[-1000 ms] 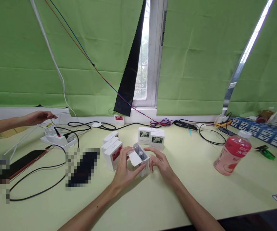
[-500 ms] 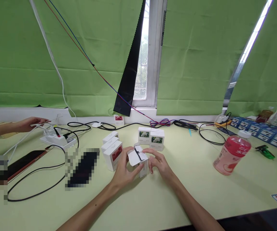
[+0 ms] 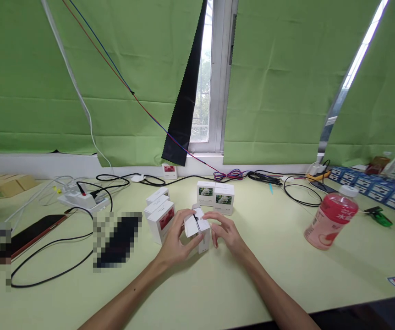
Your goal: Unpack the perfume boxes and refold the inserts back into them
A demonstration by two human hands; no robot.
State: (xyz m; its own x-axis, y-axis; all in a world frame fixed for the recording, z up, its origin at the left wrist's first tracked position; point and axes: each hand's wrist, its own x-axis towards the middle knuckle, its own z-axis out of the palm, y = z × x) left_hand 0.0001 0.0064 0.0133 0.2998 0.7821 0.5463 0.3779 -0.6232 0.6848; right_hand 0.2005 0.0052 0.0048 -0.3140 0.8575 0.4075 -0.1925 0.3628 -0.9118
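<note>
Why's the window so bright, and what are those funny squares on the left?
All in the head view: daylight makes the window glow pale; chunky squares hide whatever's there on the table; the white box with its flap out looks fairly sharp.

Box point(image 3: 203, 242) on table point(image 3: 280, 261) between hands point(image 3: 178, 240), other boxes point(image 3: 223, 201) behind and left, bottle point(image 3: 331, 222) right

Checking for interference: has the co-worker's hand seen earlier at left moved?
Yes, left: it was beside the white power strip, which has stayed put; now it has withdrawn, leaving the tan boxes exposed.
</note>
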